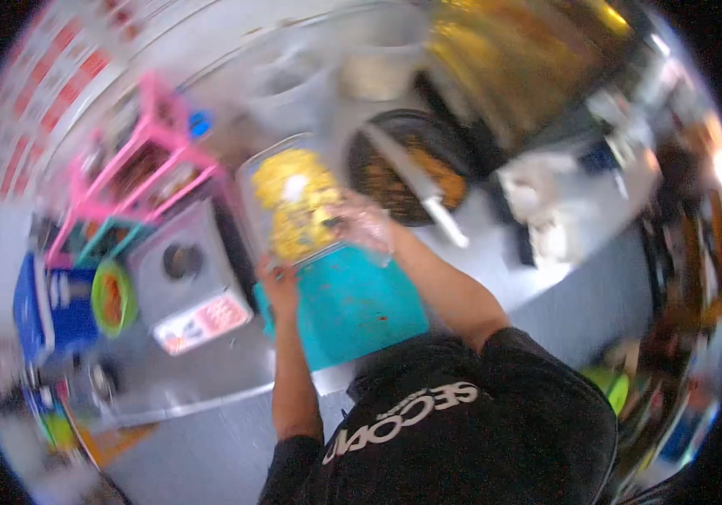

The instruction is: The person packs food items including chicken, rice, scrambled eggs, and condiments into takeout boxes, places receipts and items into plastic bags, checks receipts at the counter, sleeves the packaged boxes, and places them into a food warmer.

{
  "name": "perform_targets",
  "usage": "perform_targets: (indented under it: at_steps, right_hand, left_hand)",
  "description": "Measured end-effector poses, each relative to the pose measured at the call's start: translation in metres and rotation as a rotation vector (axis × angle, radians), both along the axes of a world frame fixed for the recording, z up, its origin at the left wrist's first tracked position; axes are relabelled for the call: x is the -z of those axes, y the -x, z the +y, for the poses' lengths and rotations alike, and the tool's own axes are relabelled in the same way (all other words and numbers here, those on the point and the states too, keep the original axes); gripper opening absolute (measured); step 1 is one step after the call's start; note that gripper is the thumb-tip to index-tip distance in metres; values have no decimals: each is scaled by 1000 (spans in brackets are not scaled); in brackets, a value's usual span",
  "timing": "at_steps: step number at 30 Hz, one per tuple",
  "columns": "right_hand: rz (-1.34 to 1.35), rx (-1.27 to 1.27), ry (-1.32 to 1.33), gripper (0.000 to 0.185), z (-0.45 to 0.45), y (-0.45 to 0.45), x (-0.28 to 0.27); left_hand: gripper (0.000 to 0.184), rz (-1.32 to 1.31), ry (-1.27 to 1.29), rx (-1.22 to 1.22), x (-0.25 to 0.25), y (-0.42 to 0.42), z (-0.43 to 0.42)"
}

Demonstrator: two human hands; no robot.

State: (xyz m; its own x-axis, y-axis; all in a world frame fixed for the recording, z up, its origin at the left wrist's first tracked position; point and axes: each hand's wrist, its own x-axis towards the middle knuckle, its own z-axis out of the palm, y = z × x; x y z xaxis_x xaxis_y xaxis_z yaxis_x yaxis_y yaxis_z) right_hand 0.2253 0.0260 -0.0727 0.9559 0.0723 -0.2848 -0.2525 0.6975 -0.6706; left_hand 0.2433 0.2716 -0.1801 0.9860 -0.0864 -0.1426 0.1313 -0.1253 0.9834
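A clear rectangular container [247, 179] full of yellow chopped food [293, 220] sits at the far edge of a turquoise cutting board [352, 303]. A small white heap [295, 187] lies on top of the yellow pieces. My left hand [279, 278] grips the container's near left corner. Over its right side is my right hand [362, 225], in what looks like a clear plastic glove. Its fingers are drawn together by some dark bits; blur hides what they hold.
Right of the container stands a black pan [369, 181] of brown food, with a large knife [411, 172] lying across it. A pink rack [159, 160], a grey box [184, 244], a green bowl [114, 296] and a blue box [66, 303] stand on the left.
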Motion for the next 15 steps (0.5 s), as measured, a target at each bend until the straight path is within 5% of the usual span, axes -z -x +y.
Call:
perform_targets:
  at_steps: [4, 8, 12, 15]
  right_hand:
    - [-93, 47, -86, 50, -70, 79, -52]
    - [-81, 288, 132, 57, -151, 188, -74]
    - [40, 490, 507, 62, -224, 288, -37]
    - [445, 449, 946, 65, -254, 325, -46]
  left_hand:
    - [62, 8, 11, 13, 13, -7, 9]
    - [49, 52, -136, -7, -9, -2, 0]
    - [50, 36, -123, -30, -4, -4, 1]
    - [49, 27, -137, -59, -5, -2, 1]
